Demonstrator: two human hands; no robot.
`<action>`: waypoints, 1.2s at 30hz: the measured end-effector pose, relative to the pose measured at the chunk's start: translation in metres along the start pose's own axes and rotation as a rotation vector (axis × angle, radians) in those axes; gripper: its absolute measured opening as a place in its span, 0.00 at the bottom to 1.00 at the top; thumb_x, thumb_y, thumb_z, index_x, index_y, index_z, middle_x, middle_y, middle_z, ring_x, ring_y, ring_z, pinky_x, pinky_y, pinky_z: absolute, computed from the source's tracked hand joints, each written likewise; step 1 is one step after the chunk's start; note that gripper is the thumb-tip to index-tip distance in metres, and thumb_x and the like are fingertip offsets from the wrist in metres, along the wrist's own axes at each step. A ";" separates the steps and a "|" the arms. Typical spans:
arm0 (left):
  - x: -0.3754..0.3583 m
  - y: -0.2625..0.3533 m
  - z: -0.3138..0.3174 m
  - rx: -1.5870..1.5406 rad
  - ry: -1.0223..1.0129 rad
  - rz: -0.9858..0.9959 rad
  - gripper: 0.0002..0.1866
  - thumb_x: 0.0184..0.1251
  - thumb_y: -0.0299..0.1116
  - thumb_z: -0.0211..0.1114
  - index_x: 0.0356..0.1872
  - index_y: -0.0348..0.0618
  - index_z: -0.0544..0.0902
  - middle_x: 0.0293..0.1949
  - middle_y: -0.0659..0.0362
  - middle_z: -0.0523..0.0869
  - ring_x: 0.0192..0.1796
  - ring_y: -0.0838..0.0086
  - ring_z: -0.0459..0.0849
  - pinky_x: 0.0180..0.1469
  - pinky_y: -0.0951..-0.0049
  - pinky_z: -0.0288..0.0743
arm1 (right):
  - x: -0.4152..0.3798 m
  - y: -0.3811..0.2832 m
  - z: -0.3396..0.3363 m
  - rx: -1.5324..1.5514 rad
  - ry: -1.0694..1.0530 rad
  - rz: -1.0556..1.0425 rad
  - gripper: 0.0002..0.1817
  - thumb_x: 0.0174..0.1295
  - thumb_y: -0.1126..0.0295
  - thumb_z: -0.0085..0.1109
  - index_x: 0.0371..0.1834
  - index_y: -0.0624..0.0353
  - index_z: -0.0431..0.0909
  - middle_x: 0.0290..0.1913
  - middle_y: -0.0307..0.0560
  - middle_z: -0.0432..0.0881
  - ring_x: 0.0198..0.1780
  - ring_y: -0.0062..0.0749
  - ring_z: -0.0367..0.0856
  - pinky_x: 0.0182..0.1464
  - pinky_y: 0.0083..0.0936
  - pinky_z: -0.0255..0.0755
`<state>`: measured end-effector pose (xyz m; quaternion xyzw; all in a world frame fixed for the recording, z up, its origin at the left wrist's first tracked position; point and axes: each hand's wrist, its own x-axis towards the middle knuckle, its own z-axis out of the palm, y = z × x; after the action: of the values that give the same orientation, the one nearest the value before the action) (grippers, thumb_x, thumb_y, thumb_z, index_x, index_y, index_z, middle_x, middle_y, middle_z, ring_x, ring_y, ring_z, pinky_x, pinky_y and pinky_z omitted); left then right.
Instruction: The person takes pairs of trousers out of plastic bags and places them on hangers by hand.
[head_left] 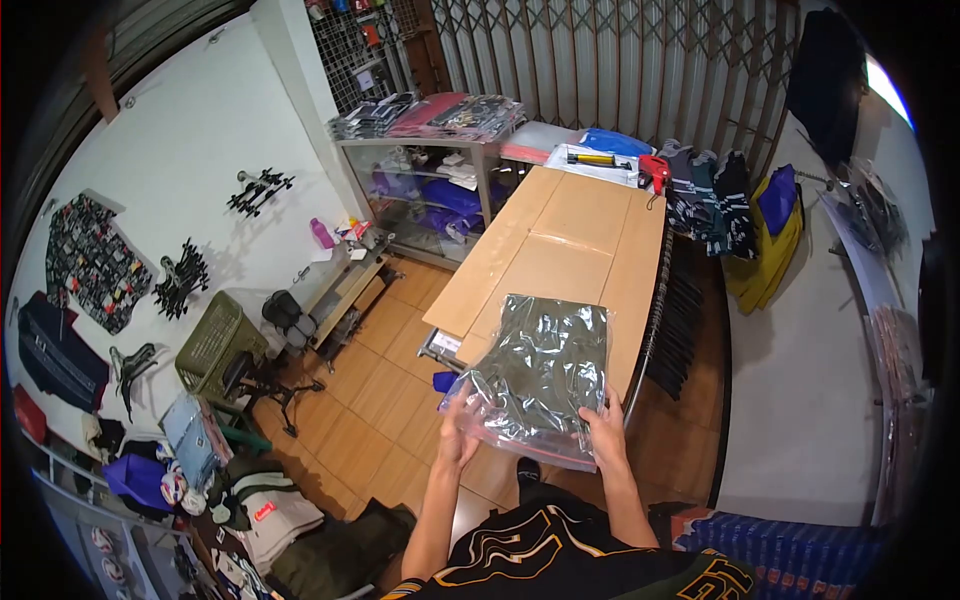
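A folded dark olive garment in a clear plastic bag point(545, 375) lies partly over the near end of the cardboard-topped table point(575, 235). My left hand point(459, 432) grips the bag's left edge near its open-looking lower end. At the right edge, my right hand point(604, 430) holds the bag with the thumb on top. A pinkish strip runs along the bag's edge closest to my body. The fingers beneath the plastic are partly hidden.
On the table's far end are a yellow-black pump point(592, 159) and a red tape dispenser point(654, 174). A glass display case point(420, 190) stands beyond. Left are a green crate point(218, 340), a wheeled stool point(270, 380) and piled clothes point(270, 510). Black hangers point(680, 335) hang at the table's right side.
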<state>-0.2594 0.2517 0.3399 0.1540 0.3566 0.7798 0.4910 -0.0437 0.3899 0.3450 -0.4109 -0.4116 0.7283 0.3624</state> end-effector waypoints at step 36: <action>0.240 0.046 -0.094 0.646 -0.265 -0.246 0.28 0.68 0.22 0.65 0.66 0.30 0.64 0.49 0.50 0.83 0.44 0.70 0.85 0.41 0.72 0.88 | 0.091 0.085 0.094 0.170 0.654 -0.269 0.12 0.67 0.77 0.57 0.52 0.65 0.74 0.43 0.50 0.84 0.41 0.30 0.85 0.45 0.26 0.85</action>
<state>-0.4576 0.4118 0.2807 0.3568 0.5335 0.5355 0.5490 -0.1805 0.4068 0.2713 -0.5324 -0.2624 0.5359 0.6004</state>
